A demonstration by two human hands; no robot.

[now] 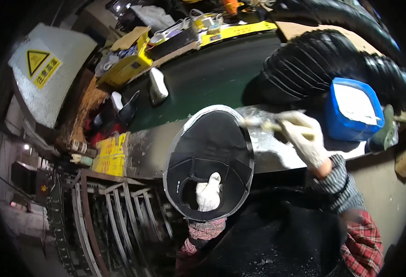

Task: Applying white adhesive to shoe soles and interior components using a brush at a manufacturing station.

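Note:
A black hollow piece (214,138), like a short wide tube with a white-smeared oval rim, is tilted toward me over the bench's near edge. My left hand (208,193), in a white knit glove, shows inside its lower opening, closed on the piece's inner part with the thumb up; the fingers' exact grip is partly hidden. My right hand (304,136), also gloved, is closed around the handle of a small brush (268,125). The brush's blurred tip is at the rim's upper right. Right of that hand stands a blue tub (356,129) of white paste.
Black ribbed tubes (304,64) lie along the far right of the green belt surface (203,87). A white-topped shoe-like form (158,87) stands on it. At left are a yellow box (124,69), a grey metal hood (55,87) with a warning sign, and a metal rack (117,212).

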